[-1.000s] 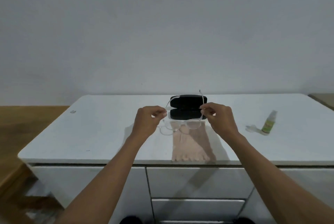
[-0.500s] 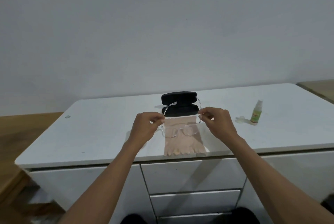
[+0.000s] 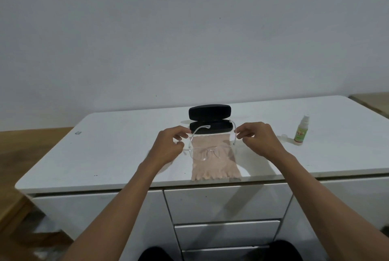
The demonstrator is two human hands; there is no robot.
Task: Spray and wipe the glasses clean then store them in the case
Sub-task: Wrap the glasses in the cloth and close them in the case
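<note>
Near the front edge of the surface [image 3: 117, 151], our left hand [image 3: 168, 148] and right hand [image 3: 257, 139] each pinch a temple of the clear glasses [image 3: 207, 152], now lowered closer over the pink cloth [image 3: 214, 168] than a second ago; the open case [image 3: 210, 118] waits behind, so we judge cleaning not started.

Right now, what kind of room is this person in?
Probably a room at home, maybe a bedroom. There is a white cabinet with drawers against a plain wall, and wooden flooring beside it.
</note>
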